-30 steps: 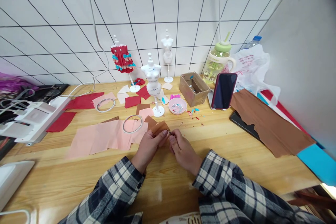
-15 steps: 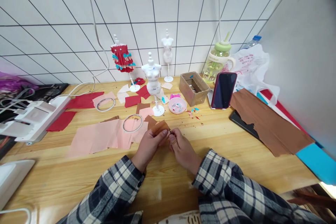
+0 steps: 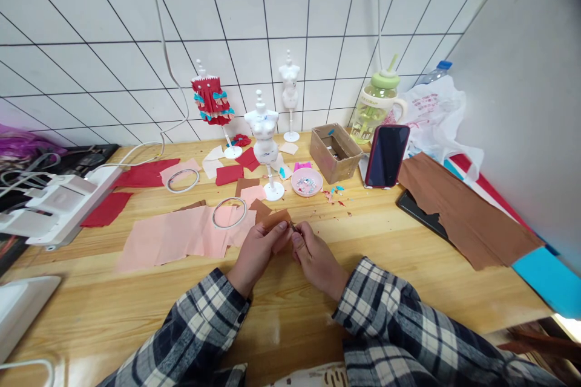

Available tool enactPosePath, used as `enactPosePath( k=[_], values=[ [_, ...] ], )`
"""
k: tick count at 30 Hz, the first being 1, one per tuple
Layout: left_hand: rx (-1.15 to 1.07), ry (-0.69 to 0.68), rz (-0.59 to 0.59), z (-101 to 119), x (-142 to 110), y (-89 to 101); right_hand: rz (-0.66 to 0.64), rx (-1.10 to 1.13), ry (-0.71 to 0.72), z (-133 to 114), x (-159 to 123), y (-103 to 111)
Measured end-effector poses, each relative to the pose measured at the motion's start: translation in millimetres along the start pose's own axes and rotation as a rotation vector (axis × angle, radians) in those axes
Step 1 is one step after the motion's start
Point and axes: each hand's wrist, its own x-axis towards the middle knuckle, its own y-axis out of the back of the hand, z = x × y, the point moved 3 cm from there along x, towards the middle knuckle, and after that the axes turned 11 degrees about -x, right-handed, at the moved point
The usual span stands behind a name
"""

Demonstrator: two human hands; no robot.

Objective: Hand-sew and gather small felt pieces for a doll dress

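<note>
My left hand [image 3: 261,251] is closed on a piece of brown crepe paper [image 3: 275,219], pinching it between thumb and fingers above the table. Beside it, my right hand [image 3: 318,260] grips a small, thin metal tool [image 3: 293,227] whose tip meets the right edge of the paper; its exact kind is too small to tell. Just beyond both hands stands a bare white mini dress form [image 3: 265,139]. Left of my left hand lie pink paper sheets [image 3: 172,236] with a silver ring [image 3: 229,213] resting on them.
Behind stand a dress form in a red ruffled dress [image 3: 212,103] and another bare one [image 3: 289,87]. Further right are a pink dish of beads [image 3: 307,182], a cardboard box [image 3: 336,157], a propped phone [image 3: 387,157] and brown paper [image 3: 467,211]. A power strip [image 3: 59,208] lies left.
The brown paper and the tool tip have shifted very slightly between my fingers. Both hands keep their grip in nearly the same place.
</note>
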Motion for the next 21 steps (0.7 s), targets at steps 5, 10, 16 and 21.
enactPosePath(
  k=[5, 10, 16, 21],
  values=[
    [-0.022, 0.008, 0.021, -2.4, 0.7, 2.3, 0.02, 0.002, 0.001, 0.2, -0.4, 0.2],
    [0.009, 0.01, 0.02, -2.3, 0.1, 1.0, 0.038, 0.008, -0.004, 2.0, -0.2, -0.8],
    [0.012, 0.023, -0.002, -2.0, -0.9, -1.1, 0.049, 0.013, -0.008, 3.0, 1.1, -0.5],
    [0.017, 0.022, 0.014, -1.7, -1.0, -1.2, 0.051, 0.021, -0.01, 3.6, 0.9, -1.0]
  ],
)
